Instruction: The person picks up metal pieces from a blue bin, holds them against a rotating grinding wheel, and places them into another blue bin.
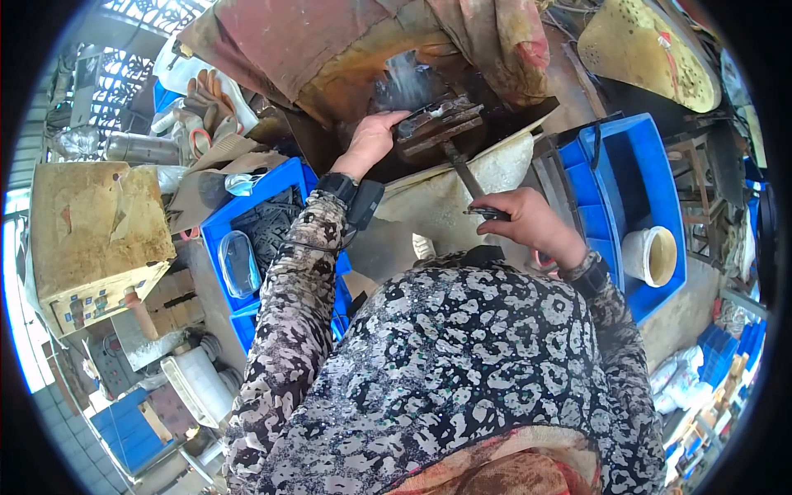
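My left hand (371, 142) reaches to a dark metal fixture (441, 132) under a stained cloth hood. Its fingers are closed at the end of a dark, narrow metal piece (422, 110) lying along the fixture's far edge; the fingertips are partly hidden. A long metal bar (464, 172) slants from the fixture toward me. Beside the bar's near end, my right hand (532, 221) is closed in a pinch on a small dark metal part (490, 213). Behind the fixture, a whitish, blurred patch (404, 78) shows in the hood's opening.
Left of the fixture stands a blue bin (221, 227) with dark metal parts. Another blue bin (656, 165), holding a white bucket (649, 256), stands right. A stained cardboard box (99, 239) and work gloves (210, 95) are at left. The reddish cloth hood (280, 45) overhangs the fixture.
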Tool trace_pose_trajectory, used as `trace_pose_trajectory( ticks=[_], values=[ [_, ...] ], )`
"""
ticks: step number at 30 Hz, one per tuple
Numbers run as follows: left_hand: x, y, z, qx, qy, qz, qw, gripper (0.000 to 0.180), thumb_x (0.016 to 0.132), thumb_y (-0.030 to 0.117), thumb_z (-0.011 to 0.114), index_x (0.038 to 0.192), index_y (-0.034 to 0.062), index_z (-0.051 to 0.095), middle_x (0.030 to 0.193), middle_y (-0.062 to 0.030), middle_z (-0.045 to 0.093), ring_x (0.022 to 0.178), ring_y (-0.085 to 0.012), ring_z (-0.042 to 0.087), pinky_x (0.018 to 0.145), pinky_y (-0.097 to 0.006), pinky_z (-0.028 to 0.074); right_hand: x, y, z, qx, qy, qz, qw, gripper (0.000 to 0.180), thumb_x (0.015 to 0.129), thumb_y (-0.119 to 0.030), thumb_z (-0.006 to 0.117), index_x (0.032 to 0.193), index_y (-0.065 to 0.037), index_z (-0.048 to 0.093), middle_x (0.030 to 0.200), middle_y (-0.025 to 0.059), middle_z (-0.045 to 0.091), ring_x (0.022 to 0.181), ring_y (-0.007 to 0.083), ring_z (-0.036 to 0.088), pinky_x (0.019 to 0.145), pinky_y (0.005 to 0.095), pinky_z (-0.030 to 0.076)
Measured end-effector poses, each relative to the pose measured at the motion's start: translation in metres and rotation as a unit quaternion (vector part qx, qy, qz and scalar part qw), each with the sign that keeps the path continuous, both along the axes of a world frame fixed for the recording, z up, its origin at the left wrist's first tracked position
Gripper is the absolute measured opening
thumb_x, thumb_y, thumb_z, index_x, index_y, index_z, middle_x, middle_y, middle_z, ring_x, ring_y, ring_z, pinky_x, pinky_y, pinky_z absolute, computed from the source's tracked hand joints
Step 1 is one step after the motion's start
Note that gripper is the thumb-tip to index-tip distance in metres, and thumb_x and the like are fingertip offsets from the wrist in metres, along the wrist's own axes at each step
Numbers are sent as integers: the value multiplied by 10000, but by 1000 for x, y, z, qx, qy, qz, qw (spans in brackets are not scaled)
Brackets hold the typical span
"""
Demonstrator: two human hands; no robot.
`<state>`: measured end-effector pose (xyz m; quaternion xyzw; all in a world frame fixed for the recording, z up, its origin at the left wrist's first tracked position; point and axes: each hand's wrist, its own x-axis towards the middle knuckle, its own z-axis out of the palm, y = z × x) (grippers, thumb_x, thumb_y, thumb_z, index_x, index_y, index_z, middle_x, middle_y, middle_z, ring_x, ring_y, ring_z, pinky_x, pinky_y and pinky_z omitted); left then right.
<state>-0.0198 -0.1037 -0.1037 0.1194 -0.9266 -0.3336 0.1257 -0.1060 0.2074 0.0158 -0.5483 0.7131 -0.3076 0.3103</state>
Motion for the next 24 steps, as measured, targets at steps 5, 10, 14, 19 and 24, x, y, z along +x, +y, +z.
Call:
trace_pose_trajectory(
  ticks=[5,10,14,19,24],
  values=[
    [-2,-3,-5,-93,12,-17,995,447,762,-82,517,1137,129,640,1053,-132,643,1000,-344,588,847,-391,485,0,-2,2,-29,57,21,998,292,737,-134,748,1011,-83,663,833,134,669,744,294,655,651,334,507],
    [11,3,33,-119,-44,-22,992,376,794,-21,553,1130,127,634,966,-120,625,926,-338,595,791,-407,489,-1,2,-2,-27,125,28,991,305,711,-165,716,1007,-135,650,804,103,657,744,298,640,642,368,513],
    [31,6,42,-118,16,25,993,364,802,7,577,1148,116,610,922,-119,609,869,-324,603,748,-401,500,-6,-6,0,-57,86,25,994,327,667,-102,705,991,-124,666,830,103,665,732,292,643,636,351,516],
    [71,25,45,-91,76,192,974,358,786,-28,578,1123,89,608,901,-118,604,833,-289,618,721,-367,508,-22,-47,27,-151,69,-20,986,270,717,-67,704,982,-25,668,898,113,690,777,192,676,716,278,513],
    [89,51,36,-121,83,166,975,249,787,44,558,1015,77,653,846,-128,596,799,-340,604,687,-428,501,-42,-122,47,-198,14,-144,970,241,817,-97,702,1030,4,652,859,-12,660,802,46,551,729,220,466]
  ],
)
